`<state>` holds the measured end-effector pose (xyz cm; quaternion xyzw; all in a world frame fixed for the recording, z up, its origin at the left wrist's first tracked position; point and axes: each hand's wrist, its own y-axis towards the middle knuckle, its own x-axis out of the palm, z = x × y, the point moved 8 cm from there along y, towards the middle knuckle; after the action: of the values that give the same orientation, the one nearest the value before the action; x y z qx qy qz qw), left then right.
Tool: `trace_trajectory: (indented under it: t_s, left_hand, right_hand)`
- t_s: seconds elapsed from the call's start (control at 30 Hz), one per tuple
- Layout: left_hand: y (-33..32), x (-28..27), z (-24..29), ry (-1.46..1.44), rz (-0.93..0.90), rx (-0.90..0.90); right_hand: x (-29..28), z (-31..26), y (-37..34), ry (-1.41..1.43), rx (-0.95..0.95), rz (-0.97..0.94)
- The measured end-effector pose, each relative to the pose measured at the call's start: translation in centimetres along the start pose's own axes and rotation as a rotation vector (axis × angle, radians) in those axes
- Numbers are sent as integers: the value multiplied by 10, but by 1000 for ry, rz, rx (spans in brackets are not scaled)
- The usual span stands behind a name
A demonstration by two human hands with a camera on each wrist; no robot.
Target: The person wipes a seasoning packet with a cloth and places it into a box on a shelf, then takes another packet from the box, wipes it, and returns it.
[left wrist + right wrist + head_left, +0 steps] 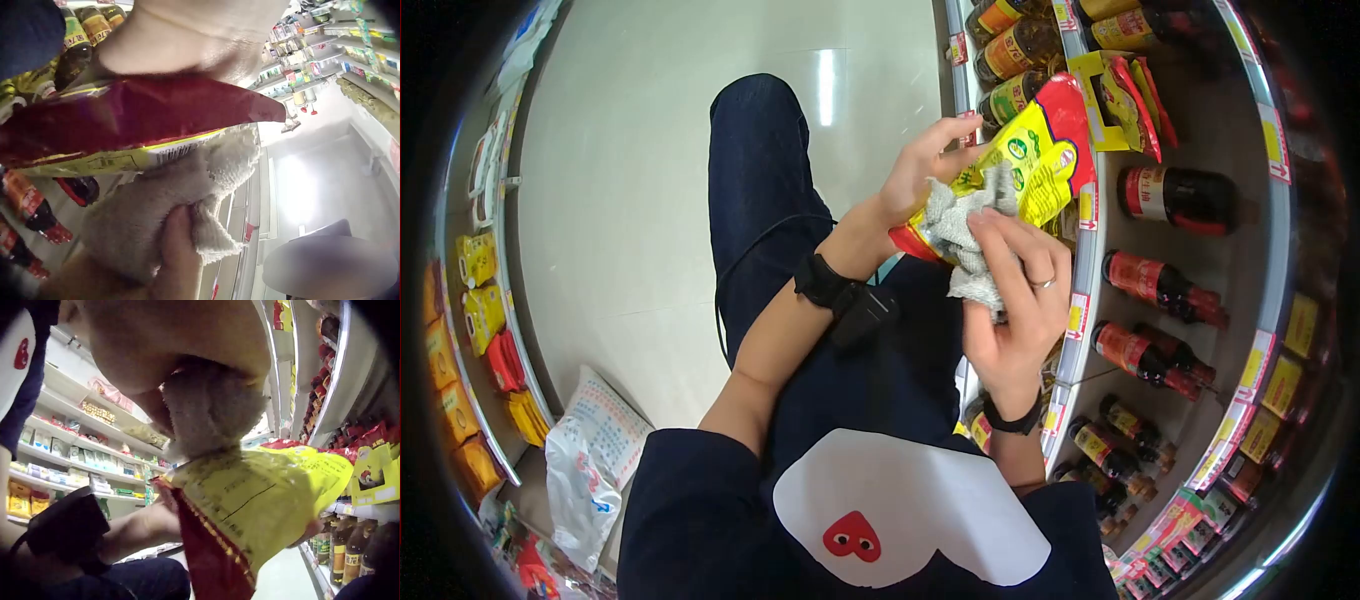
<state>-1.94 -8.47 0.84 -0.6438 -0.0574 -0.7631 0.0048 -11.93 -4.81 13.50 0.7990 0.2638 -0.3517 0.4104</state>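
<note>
A yellow and red plastic packet (1045, 150) is held up in front of the right-hand shelf, tilted. My left hand (912, 172) grips it from the left side, with part of the fingers hidden behind it. In my right hand (1025, 300), which wears a ring, a crumpled grey-white cloth (968, 235) is pinched and lies against the packet's printed face. The left wrist view shows the cloth (150, 212) bunched under the right thumb, just beside the packet's red edge (144, 119). From the right wrist, the cloth (209, 406) meets the yellow face (250, 500).
Dark sauce bottles (1165, 198) stand on the shelf at right, beside a yellow display box (1097, 100) of similar packets. Oil bottles (1012, 50) are further up. On the left, another shelf carries yellow and red bags (485, 318), with a white plastic bag (590, 470) near it.
</note>
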Motion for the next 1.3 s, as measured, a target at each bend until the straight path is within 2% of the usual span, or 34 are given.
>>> trace_trajectory:
  t_s: [0.03,0.1,0.13,0.23,0.27,0.3,0.37,0.4,0.47,0.5,0.57,0.6,0.63,0.7,0.73,0.77,0.83,0.9,0.93,0.97,1.03,1.07,1.1,1.13,1.17,1.23,1.27,1.3]
  left_hand:
    - [0,-2,-2,-1,3,-7]
    - [0,-18,6,530,243,39]
    - [1,-17,4,529,238,34]
    - [0,29,-12,-291,-343,-179]
    - [0,-7,-16,-177,-61,-170]
    - [1,2,-12,-176,-60,-166]
    - [-8,52,-17,-611,-307,-451]
    - [-11,45,-18,-612,-307,-447]
    - [-8,-13,-12,-95,113,-198]
    - [-6,-14,-11,-93,116,-194]
    - [-8,-28,-25,-177,310,-351]
    - [-5,-7,8,232,-93,83]
    - [-2,-13,3,230,-95,80]
    - [6,-9,7,99,-175,210]
    - [5,-7,8,20,-205,128]
    - [5,-5,11,21,-208,127]
    - [2,22,-4,-527,-144,-290]
    - [0,13,-7,-493,-131,-275]
    - [1,-6,2,-232,-55,-74]
    - [0,-21,14,29,21,126]
    - [0,-16,16,16,72,162]
    - [3,-13,13,-86,-6,122]
    - [4,-9,10,-189,-81,80]
    - [1,-9,17,-83,-86,218]
    - [1,-11,18,-83,-85,219]
    - [7,-7,10,-373,-145,37]
    - [8,-3,6,-536,-161,-72]
    - [9,-5,6,-537,-158,-70]
  right_hand:
    - [-2,1,0,61,-9,-32]
    - [-17,16,6,32,47,100]
    - [-28,25,10,-32,74,194]
    - [-55,57,18,-98,166,441]
    - [-59,65,17,-53,201,481]
    - [-60,66,18,-83,184,460]
    - [-49,68,9,5,191,428]
    - [-45,60,3,-61,169,424]
    - [-42,50,-10,-100,131,442]
    - [-41,45,-15,-111,91,440]
    - [-37,39,-20,-131,74,391]
    - [-34,34,-22,-159,56,346]
    - [-29,27,-23,-145,67,305]
    - [-19,10,-23,-110,55,213]
    - [-15,6,-25,-27,22,180]
    - [-13,2,-23,17,5,112]
    - [-19,9,-23,-60,-40,192]
    - [-38,31,-24,41,206,408]
    - [-45,45,-24,45,292,494]
    - [-51,47,-16,-42,282,503]
    - [-56,58,-17,-12,271,591]
    - [-57,57,-19,-8,268,594]
    - [-54,47,-17,-86,178,503]
    - [-48,37,-17,-164,90,408]
    - [-37,32,-24,-125,31,406]
    - [-19,9,-30,-163,40,255]
    - [-10,-2,-33,-94,6,215]
    - [-1,-10,-36,-23,-27,176]
